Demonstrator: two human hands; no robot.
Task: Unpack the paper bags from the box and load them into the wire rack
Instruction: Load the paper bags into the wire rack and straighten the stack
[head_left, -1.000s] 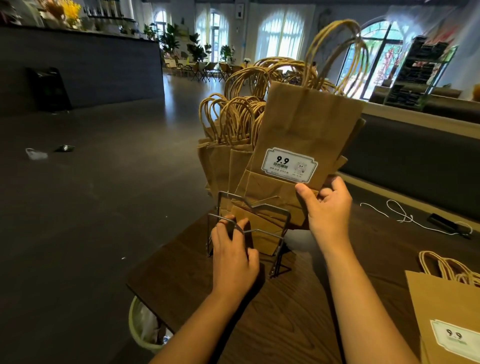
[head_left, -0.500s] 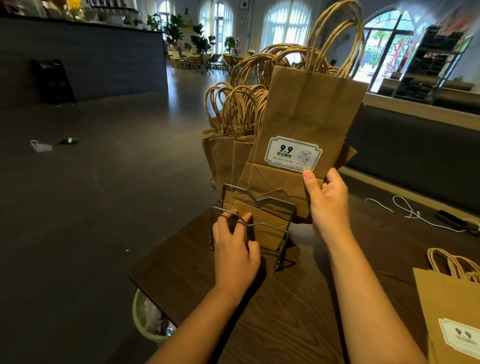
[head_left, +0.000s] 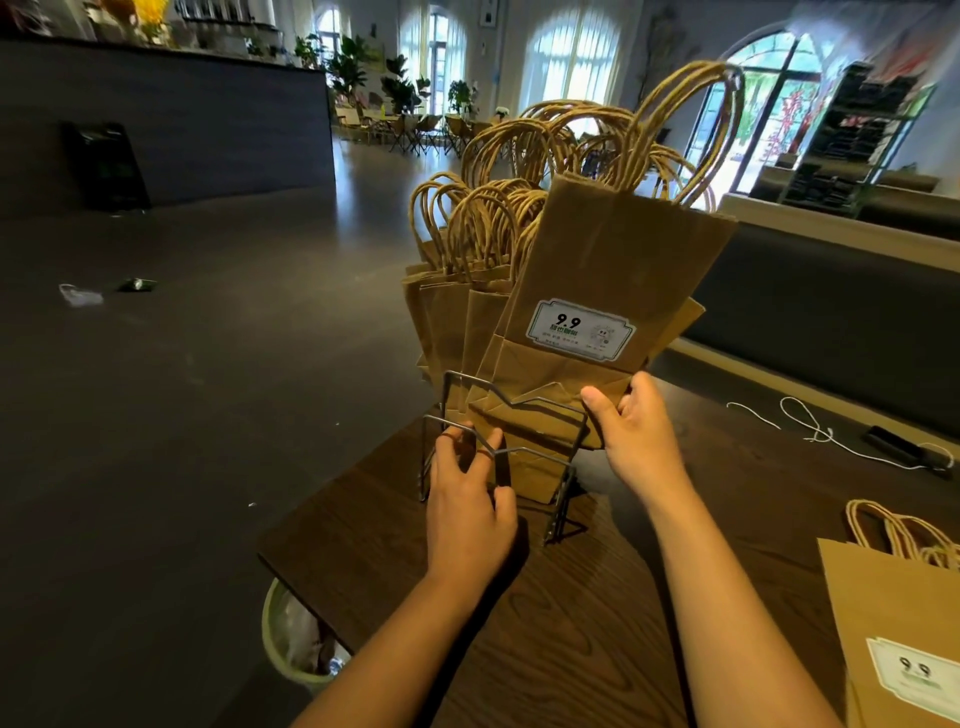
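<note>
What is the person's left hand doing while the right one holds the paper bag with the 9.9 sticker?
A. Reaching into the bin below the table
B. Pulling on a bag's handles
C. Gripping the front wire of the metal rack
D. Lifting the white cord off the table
C: the left hand has its fingers curled over the front wire of the wire rack, while the right hand holds the labelled paper bag by its lower corner.
</note>
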